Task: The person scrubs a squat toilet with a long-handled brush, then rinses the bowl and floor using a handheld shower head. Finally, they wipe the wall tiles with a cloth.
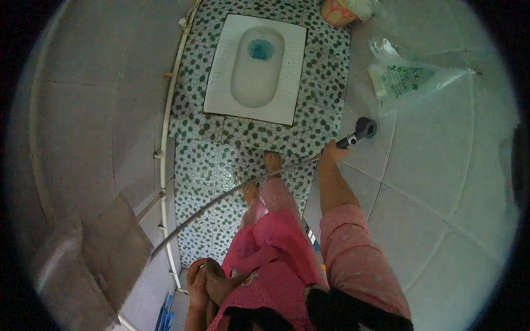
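My right hand (334, 153) grips the black and grey handle of a hand shower (364, 127) near the right wall. The shower's round head is at the far end, beyond my fingers. A flexible metal hose (223, 195) runs from this hand in a long curve over my legs to the lower left. My left hand (198, 275) is curled at my left side, beside a dim brownish shape (217, 281) that I cannot identify. Whether the fingers hold it is unclear. No water spray is visible.
Ahead, a white squat toilet (217, 82) with blue water is set in the pebble-patterned tile floor (194, 165), which has a step edge. A plastic bag (399, 80) bearing writing hangs at the right wall. A patterned bin (336, 14) stands beyond. A white pipe (165, 136) follows the left wall.
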`<action>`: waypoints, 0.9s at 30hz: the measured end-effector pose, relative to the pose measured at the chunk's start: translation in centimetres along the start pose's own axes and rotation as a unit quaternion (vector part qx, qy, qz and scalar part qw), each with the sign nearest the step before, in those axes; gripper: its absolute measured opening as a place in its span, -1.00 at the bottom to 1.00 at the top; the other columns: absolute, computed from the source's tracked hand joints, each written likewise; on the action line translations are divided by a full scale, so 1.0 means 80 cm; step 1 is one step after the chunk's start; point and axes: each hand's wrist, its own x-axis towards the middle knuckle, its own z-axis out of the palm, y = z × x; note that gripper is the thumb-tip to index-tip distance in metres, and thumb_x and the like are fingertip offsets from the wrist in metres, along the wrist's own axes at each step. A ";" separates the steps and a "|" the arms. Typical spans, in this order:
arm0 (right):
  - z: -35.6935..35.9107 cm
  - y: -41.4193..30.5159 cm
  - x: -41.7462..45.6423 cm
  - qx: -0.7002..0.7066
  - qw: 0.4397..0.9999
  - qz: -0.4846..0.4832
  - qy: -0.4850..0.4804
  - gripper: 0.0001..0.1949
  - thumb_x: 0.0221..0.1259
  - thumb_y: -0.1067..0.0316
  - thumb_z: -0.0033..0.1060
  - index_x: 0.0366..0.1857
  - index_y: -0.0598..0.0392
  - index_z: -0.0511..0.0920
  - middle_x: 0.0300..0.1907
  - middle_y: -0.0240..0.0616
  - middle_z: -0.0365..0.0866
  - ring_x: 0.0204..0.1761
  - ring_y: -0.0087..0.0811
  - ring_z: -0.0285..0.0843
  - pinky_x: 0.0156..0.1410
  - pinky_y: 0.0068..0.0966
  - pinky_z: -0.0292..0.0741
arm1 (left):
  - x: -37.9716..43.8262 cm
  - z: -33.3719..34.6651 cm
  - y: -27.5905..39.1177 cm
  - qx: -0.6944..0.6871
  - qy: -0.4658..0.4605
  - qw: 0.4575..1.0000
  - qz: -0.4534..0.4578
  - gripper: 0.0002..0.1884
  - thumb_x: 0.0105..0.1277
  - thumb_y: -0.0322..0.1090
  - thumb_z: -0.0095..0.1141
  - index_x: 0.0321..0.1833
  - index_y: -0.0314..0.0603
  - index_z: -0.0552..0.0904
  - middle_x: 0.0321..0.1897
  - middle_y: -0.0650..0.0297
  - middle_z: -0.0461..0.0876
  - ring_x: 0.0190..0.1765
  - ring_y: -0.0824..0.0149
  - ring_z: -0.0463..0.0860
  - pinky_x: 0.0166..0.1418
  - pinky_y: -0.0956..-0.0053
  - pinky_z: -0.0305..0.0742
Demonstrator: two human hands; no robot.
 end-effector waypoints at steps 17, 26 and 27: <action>0.136 -0.079 0.180 -0.169 0.974 -0.153 -0.007 -0.63 0.08 0.42 0.21 -0.10 0.14 0.24 -0.38 -0.14 0.42 -0.46 -0.23 0.47 -0.42 -0.23 0.45 | 0.090 0.176 0.039 0.171 0.014 0.979 -0.109 -0.64 0.33 -0.22 -0.08 0.03 -0.38 0.47 -0.15 0.15 0.56 -0.07 0.32 0.50 0.06 0.44 0.38; 0.243 -0.119 0.229 0.090 0.983 0.016 -0.158 -0.67 0.10 0.50 0.15 -0.13 0.17 0.23 -0.48 -0.22 0.33 -0.65 -0.44 0.25 -0.51 -0.37 0.35 | 0.216 0.191 0.105 0.067 0.063 0.988 0.123 -0.41 0.36 0.12 -0.29 0.16 -0.31 0.36 -0.10 0.13 0.49 -0.08 0.32 0.47 0.04 0.43 0.36; 0.250 -0.123 0.230 0.148 0.971 -0.075 -0.170 -0.67 0.07 0.48 0.17 -0.16 0.17 0.24 -0.47 -0.22 0.32 -0.58 -0.42 0.30 -0.44 -0.39 0.36 | 0.224 0.192 0.108 0.062 0.084 0.986 0.130 -0.42 0.35 0.12 -0.24 0.14 -0.31 0.38 -0.15 0.14 0.51 -0.13 0.33 0.48 0.00 0.45 0.37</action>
